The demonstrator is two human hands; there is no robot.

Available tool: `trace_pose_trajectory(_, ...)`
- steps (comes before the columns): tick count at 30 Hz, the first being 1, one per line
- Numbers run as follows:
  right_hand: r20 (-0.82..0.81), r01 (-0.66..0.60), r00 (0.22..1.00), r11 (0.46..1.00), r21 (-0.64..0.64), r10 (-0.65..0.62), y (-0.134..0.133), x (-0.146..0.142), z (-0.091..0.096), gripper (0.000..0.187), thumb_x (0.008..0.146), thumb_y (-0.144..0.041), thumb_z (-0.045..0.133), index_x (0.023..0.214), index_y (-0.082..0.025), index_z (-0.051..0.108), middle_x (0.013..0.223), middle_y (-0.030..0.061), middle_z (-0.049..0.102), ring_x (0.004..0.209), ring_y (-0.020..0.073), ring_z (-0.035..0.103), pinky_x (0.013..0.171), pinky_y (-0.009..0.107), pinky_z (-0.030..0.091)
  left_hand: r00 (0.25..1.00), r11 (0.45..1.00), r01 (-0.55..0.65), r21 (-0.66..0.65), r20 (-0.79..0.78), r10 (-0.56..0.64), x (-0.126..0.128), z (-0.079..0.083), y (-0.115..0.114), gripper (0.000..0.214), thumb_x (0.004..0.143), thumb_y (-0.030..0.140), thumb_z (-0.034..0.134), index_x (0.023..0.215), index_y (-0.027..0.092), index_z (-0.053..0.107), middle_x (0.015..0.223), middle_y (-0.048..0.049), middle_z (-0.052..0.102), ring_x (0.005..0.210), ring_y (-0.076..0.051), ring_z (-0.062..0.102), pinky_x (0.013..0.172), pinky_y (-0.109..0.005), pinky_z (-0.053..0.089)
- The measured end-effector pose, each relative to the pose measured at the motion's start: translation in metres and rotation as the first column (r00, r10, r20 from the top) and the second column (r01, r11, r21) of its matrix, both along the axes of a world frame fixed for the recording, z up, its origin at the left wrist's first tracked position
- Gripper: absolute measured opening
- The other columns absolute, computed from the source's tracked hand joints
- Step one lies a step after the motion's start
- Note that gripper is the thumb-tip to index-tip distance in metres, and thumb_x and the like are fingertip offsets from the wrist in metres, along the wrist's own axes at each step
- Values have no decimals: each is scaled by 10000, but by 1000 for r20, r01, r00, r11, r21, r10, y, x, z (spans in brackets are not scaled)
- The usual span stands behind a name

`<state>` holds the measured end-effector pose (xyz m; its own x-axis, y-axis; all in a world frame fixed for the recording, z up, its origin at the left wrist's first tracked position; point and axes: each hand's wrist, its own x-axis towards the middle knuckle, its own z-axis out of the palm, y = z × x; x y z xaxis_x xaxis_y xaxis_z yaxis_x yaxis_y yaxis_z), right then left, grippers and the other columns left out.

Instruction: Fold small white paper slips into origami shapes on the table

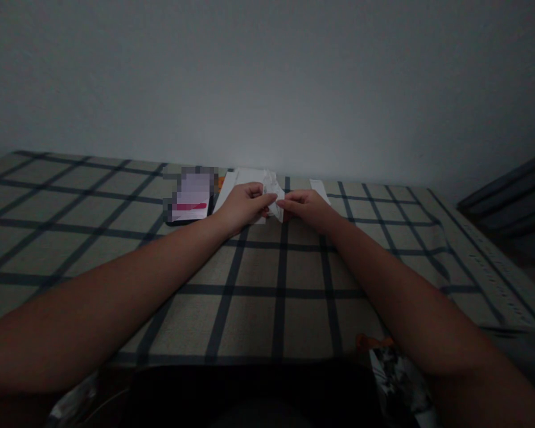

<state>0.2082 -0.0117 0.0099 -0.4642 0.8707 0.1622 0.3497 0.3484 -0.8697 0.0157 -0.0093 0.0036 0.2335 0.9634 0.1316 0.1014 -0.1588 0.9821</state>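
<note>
Between my two hands is a small piece of crumpled white paper (273, 185), held just above the cloth. My left hand (245, 208) pinches its left side, thumb on top and fingers bent behind. From the other side, my right hand (309, 207) grips the lower right edge between thumb and fingertips. Flat white sheets (245, 176) lie behind and under my left hand, partly covered by it. A white strip (320, 189) lies just beyond my right hand.
A phone (191, 199) with a lit, blurred screen lies left of my hands; something orange (222, 182) shows beside it. The checked tablecloth (258, 267) reaches a plain wall (267, 83). A dark slatted object (512, 196) stands at right. Shiny wrapping (396, 380) is near my right forearm.
</note>
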Motion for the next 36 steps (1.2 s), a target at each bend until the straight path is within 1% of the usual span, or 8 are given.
trace_pose_trajectory(3,41,17,999,999,40,-18,-1,0,2,376,864,-488,565,680,-166,628,643,-7,616,622,123,528,626,261,382,1000,1000,-3,15,-31,3,-1,-3,1,263,743,386,678,668,175,541,540,18,572,444,-80,507,409,-174,334)
trace_pose_trajectory(8,85,28,996,995,95,-36,-2,-1,5,377,872,-467,552,651,-166,609,606,-20,566,593,114,475,601,262,344,999,1000,30,-5,-13,-30,-2,-3,2,223,762,369,672,733,166,585,559,7,586,444,-77,503,388,-166,308)
trace_pose_trajectory(12,69,9,998,997,72,-14,-1,-1,3,349,873,-450,558,685,-163,624,635,-13,586,608,116,492,614,263,357,997,997,73,-40,37,-71,1,3,-2,135,758,283,664,772,156,619,606,8,601,463,-66,517,420,-163,372)
trace_pose_trajectory(14,57,6,998,999,53,-9,-1,0,1,345,872,-456,563,704,-163,632,646,-11,593,619,118,506,614,260,364,996,996,81,-49,47,-79,2,5,-3,136,750,276,678,780,153,628,623,8,608,472,-65,522,448,-170,409)
trace_pose_trajectory(21,-4,-16,1000,998,-57,16,-2,0,1,371,851,-515,585,764,-164,669,696,6,650,653,124,571,644,255,418,999,999,35,4,5,-35,0,2,-1,209,755,350,695,800,154,640,592,10,596,466,-75,509,440,-178,385)
trace_pose_trajectory(26,75,-13,997,1000,-14,14,-3,-1,4,368,834,-513,601,753,-166,694,701,19,681,646,126,579,636,255,431,1000,999,-11,36,-3,11,-1,-1,1,267,746,394,697,848,154,647,621,11,604,481,-81,517,457,-189,396)
trace_pose_trajectory(32,68,-10,998,1000,-9,11,-2,-2,3,327,843,-466,597,760,-165,695,699,21,687,645,133,589,632,262,432,1000,999,-17,39,-23,18,0,0,0,281,750,406,690,865,153,649,615,10,604,483,-87,518,444,-187,383)
trace_pose_trajectory(36,93,0,996,999,35,-3,-2,-3,3,318,858,-443,581,733,-164,670,676,11,661,632,127,570,617,257,410,999,999,-41,13,-34,41,0,0,0,263,750,404,692,822,160,624,568,16,583,471,-95,529,425,-186,369)
